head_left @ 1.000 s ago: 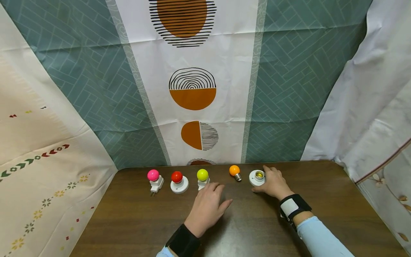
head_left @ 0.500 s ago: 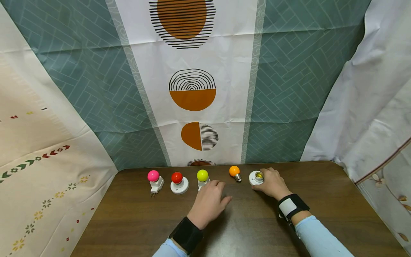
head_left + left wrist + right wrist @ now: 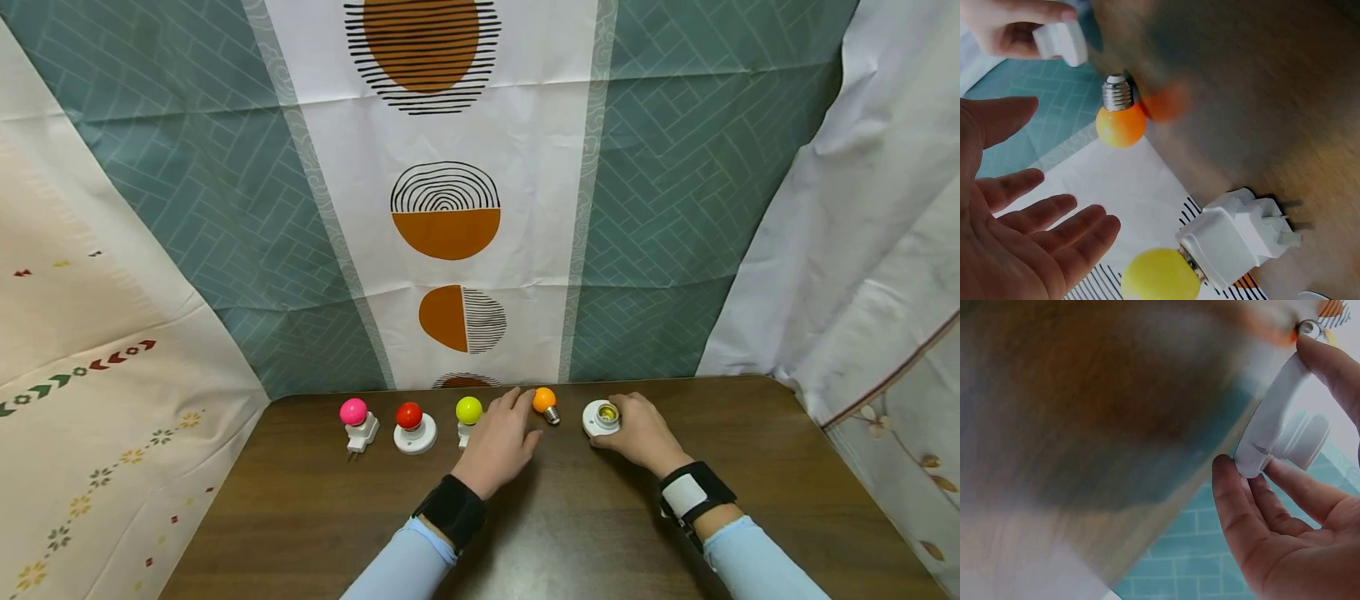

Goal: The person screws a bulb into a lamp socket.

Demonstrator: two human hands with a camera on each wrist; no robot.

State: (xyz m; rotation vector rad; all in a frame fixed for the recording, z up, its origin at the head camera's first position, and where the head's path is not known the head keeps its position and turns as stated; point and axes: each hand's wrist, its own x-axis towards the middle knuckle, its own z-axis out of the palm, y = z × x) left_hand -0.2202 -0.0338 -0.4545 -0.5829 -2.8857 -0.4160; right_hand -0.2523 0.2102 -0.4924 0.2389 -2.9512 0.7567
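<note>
In the head view, my left hand (image 3: 497, 446) reaches over the table, fingers extended, its fingertips beside an orange light bulb (image 3: 544, 400). That bulb lies on its side, its bare metal screw base toward me. The left wrist view shows the same bulb (image 3: 1121, 127) beyond the spread fingers (image 3: 1088, 240), with nothing held. My right hand (image 3: 643, 433) holds a round white lamp holder (image 3: 592, 422) by its rim, the brass-coloured socket facing up and vacant. Seen in the right wrist view, thumb and fingers span the lamp holder's disc (image 3: 1272, 419) from opposite edges.
Left of the hands stand a yellow-green bulb (image 3: 469, 409) in a white plug-in socket, a red bulb (image 3: 408, 415) in a round white holder, and a pink bulb (image 3: 353, 411) in another plug-in socket. A patterned cloth (image 3: 525, 167) hangs behind the brown table (image 3: 315, 517).
My left hand has moved forward and right, from beside the yellow-green bulb to the orange one. The right hand stays at the lamp holder, its fingers drawn closer round the rim.
</note>
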